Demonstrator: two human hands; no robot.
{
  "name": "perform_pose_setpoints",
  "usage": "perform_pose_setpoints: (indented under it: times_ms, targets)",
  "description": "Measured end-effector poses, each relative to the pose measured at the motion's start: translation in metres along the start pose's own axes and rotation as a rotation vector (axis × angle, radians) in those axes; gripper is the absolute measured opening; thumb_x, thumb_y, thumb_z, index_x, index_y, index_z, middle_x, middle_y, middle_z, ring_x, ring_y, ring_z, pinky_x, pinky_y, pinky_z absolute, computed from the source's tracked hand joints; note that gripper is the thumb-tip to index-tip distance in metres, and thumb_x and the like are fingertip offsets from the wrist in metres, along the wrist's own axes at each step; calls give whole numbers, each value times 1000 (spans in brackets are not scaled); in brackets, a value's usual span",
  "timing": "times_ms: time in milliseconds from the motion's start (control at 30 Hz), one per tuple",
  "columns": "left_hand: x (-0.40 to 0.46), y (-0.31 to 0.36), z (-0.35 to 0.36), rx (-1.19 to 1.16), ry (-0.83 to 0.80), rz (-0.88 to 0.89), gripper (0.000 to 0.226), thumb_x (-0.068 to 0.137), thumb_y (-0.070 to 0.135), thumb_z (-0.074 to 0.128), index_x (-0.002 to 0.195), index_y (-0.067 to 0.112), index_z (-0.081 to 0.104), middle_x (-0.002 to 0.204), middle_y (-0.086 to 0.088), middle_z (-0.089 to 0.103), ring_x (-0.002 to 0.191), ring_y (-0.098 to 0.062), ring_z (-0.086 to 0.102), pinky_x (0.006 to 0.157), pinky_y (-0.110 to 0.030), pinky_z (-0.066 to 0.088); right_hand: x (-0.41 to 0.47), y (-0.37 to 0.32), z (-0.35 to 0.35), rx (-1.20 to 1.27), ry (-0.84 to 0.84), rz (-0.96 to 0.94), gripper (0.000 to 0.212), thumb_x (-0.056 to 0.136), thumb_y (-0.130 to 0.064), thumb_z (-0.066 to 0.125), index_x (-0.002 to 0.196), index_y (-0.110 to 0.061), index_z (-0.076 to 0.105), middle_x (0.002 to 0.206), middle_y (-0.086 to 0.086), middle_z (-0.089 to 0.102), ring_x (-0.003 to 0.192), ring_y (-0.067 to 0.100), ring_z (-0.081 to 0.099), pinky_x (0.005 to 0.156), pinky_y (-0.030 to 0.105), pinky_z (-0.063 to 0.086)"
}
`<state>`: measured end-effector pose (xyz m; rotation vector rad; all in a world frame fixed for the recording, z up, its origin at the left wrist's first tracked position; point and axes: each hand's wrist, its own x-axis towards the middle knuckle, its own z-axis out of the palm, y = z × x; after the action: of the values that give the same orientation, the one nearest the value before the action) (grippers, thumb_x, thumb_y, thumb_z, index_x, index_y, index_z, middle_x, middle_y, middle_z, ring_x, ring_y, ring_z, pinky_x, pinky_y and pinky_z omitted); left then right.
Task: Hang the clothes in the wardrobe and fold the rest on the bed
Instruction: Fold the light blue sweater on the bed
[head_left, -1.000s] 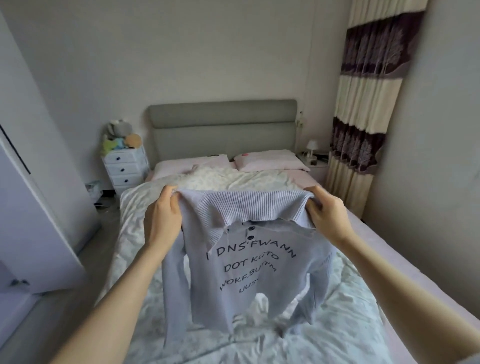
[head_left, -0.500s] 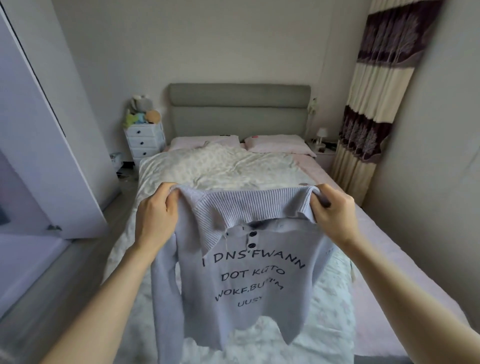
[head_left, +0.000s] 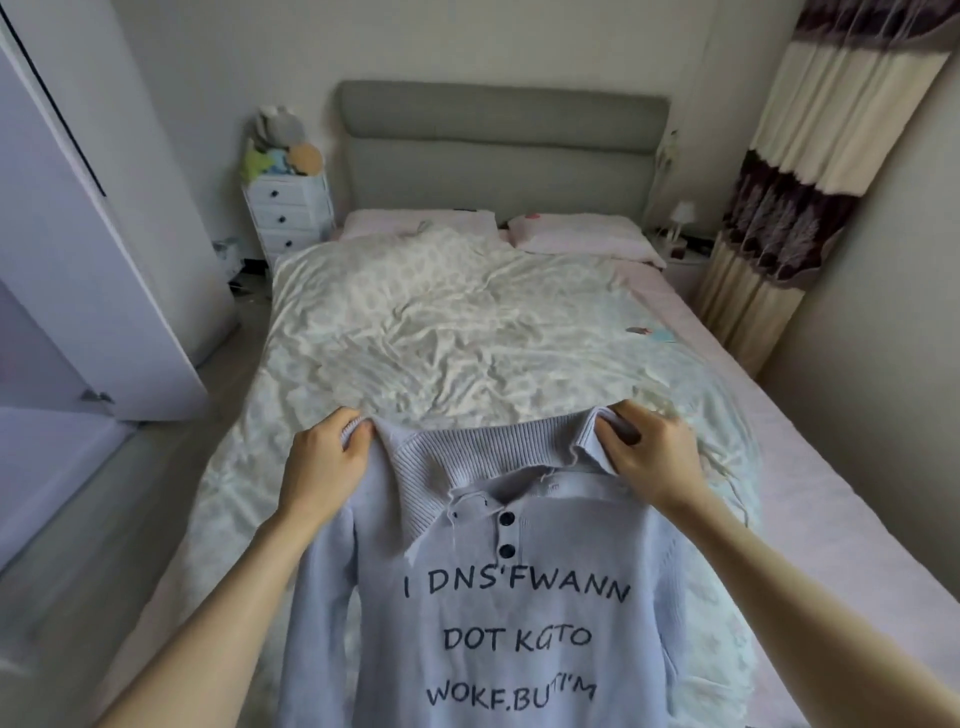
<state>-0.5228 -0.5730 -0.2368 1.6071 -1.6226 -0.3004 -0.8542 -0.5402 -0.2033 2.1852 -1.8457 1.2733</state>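
Low in the frame, the left hand and right hand each pinch a shoulder of the pale sweater, hanging over the bed. Uneven lowering (sleeves dangling) could bunch it, spoiling the fold.

The only writing I can read is printed in dark capitals on the chest of the pale knit sweater, below its 2 dark buttons. I make out 3 lines: "I DNS'FWANN", then "DOT KGTO", then "WOKF.BUT I'M", where a crease garbles the letters near the end. A tiny mark sits by the neckline, too small for me to read. Nothing else carries legible text.
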Motion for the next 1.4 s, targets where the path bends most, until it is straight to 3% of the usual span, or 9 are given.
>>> perform_pose_setpoints:
  times_ms: [133,200,300,533,667,767,933,1167,1400]
  targets:
    - [75,-66,86,54,-124,-199,14,93,21,50,87,13,60,81,-8,65,74,-25,56,61,-32,41,60,67,121,-146,-165,179,31,89,-26,63,62,-16,51,60,6,60,58,30,59,45,25,27]
    - [112,-93,131,155,-231,-295,22,95,24,48,113,17,59,110,-11,60,99,-33,55,79,-40,45,86,98,180,-225,-287,371,25,92,-38,55,91,-15,64,97,10,65,93,31,60,62,31,39]
    - [142,-133,191,308,-427,-421,48,96,23,46,142,17,34,140,-16,35,125,-38,37,99,-48,36,97,138,252,-274,-535,572,45,95,-34,50,136,-18,43,138,10,42,126,30,40,99,44,35]
    - [113,-188,264,225,-613,-386,26,92,7,48,114,1,61,120,-19,57,111,-33,54,92,-40,44,53,174,316,-144,-691,686,39,99,-16,33,138,-14,40,139,11,47,115,28,54,88,37,47]
    - [100,-200,297,359,-707,-158,25,89,16,48,100,8,68,108,-11,66,105,-30,57,88,-38,42,38,188,345,-142,-774,707,39,98,-14,33,134,-14,47,136,10,52,114,27,55,90,40,49]
    - [98,-197,323,427,-746,-22,37,92,25,49,129,19,54,139,-5,45,125,-29,40,97,-42,35,36,192,367,-141,-824,538,41,97,-13,33,134,-20,48,141,3,47,125,22,46,98,37,43]
    - [108,-204,364,656,-993,-31,54,98,47,27,148,40,9,159,7,-11,143,-23,-5,111,-57,-1,36,203,409,-186,-1125,332,50,101,-32,26,149,-34,11,159,-6,3,146,17,-4,115,49,7]
    - [74,-156,371,474,-754,-145,60,95,35,44,149,27,22,159,-9,-1,145,-32,-3,112,-60,-2,2,204,354,-55,-636,541,41,90,1,44,129,-5,54,138,13,49,129,32,41,104,46,39]
    - [-18,-91,382,314,-1224,246,61,96,38,38,150,33,9,159,1,-13,145,-29,-12,114,-58,6,-80,217,248,-290,-534,848,29,91,-11,58,119,-3,61,119,17,59,108,38,56,88,43,45]
